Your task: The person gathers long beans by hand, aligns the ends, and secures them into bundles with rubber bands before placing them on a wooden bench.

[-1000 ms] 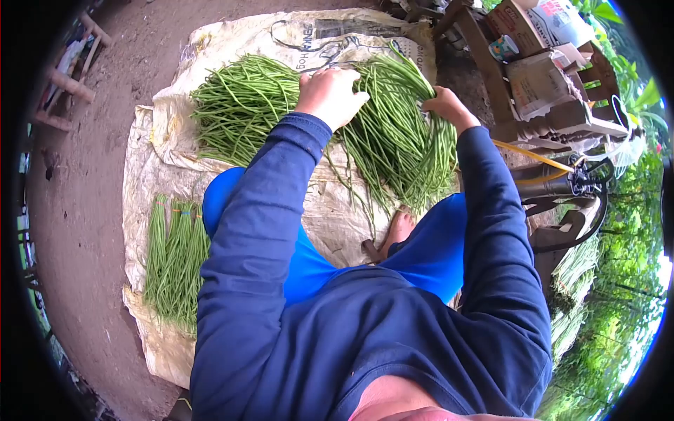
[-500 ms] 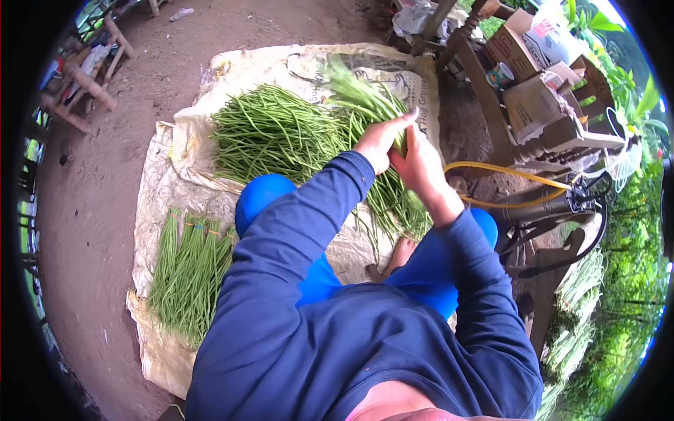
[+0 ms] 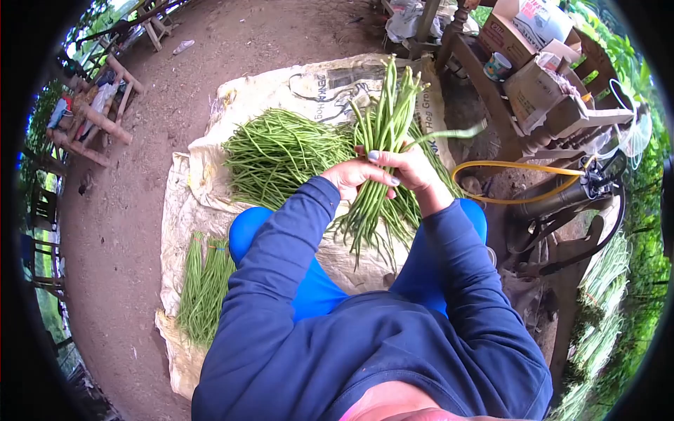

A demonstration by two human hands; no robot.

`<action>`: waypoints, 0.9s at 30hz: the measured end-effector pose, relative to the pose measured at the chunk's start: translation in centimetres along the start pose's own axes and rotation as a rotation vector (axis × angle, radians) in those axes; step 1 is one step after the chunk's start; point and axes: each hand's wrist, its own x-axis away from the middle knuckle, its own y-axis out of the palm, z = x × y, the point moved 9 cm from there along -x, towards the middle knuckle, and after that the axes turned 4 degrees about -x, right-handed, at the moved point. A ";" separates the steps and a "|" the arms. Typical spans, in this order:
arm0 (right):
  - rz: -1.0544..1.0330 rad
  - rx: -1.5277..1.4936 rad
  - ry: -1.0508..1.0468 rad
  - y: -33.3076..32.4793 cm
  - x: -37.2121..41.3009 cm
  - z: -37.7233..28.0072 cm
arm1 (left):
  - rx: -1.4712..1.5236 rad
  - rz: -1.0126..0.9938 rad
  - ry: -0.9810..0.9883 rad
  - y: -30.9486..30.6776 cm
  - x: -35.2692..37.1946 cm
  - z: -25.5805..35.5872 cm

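Observation:
An upright bunch of long green beans [image 3: 385,119] stands between my two hands over my lap. My left hand [image 3: 354,175] wraps round its lower middle from the left. From the right, my right hand [image 3: 411,168] closes on the same bunch, its fingers meeting those of my left hand. One strand sticks out to the right above my right hand. A loose pile of beans [image 3: 288,151] lies on the sacks ahead, with more beans behind my hands. Tied bundles [image 3: 203,288] rest at the lower left.
Pale sacks [image 3: 263,91] cover the dirt floor [image 3: 119,231]. At right are a wooden bench [image 3: 484,105] with cardboard boxes [image 3: 533,95], a metal tank [image 3: 551,203] with a yellow hose [image 3: 505,164], and more bundled beans [image 3: 604,302]. A small wooden stand [image 3: 102,119] is at upper left.
The bunch, earlier slanting away to the upper left and blurred, now stands upright with its lower ends hanging below my hands. Both hands have moved slightly down and nearer my body. The view has shifted.

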 end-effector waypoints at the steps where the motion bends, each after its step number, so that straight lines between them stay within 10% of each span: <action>1: 0.080 0.044 -0.037 -0.6 0.0 0.1 | 0.087 0.033 -0.082 -0.3 0.0 -0.9; 7: 0.233 -0.339 0.053 -2.1 -0.7 2.3 | 0.104 0.148 0.185 0.6 -0.3 0.5; 9: 0.360 -0.347 0.020 -3.4 0.1 2.4 | -0.017 0.537 0.629 -2.0 2.2 4.4; 16: 0.291 -0.093 -0.006 -1.6 0.7 1.7 | -0.298 0.605 0.551 -4.4 4.2 7.6; 23: 0.370 -0.154 -0.156 -3.9 0.7 -0.4 | 0.222 0.567 0.797 -4.4 5.2 7.9; 25: 0.368 -0.271 -0.083 -3.8 0.9 0.1 | -0.368 0.582 0.472 -1.9 4.2 7.1; 27: 0.317 -0.287 -0.103 -3.4 0.7 0.2 | -0.276 0.603 0.507 -1.3 2.7 5.4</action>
